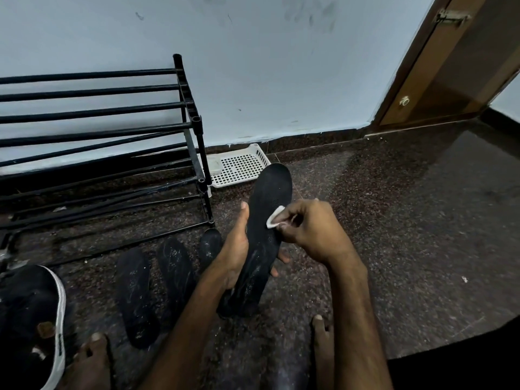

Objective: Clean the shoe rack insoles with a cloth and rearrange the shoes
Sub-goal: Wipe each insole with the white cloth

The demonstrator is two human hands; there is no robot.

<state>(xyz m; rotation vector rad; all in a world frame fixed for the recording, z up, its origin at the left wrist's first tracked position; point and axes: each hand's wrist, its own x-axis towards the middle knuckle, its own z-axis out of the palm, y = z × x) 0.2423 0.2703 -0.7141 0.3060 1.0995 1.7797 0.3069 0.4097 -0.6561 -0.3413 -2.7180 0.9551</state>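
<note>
**Wiping the held insole, front-right of the rack**

A black shoe (31,319) sits in front of the shoe rack (112,130), toward its left part. Three insoles (138,296) lie side by side on the floor in front of the rack's right end. They show pale scuffs and look unwiped.

The left hand (233,249) is clamped on the held insole (270,198), thumb up its left edge and fingers curled behind. The insole stands steep, toe up, just front-right of the rack's right post. Its heel is low, and I cannot tell if it touches the floor. The right hand (312,229) pinches a small white cloth (274,219) against the insole's mid face. The hands are close together, both on this one insole.

To do it well, hold the left grip firm so the sole doesn't flex away. Take long strokes down toward the heel, where pale marks remain, and turn the cloth to a fresh face.

Edges: the toe tip is near the white basket (242,164) at the rack's right foot, and the post is close on the stroke's left. Right of the rack, the floor (394,220) runs wide to the door (450,66), so swing that way.
</note>
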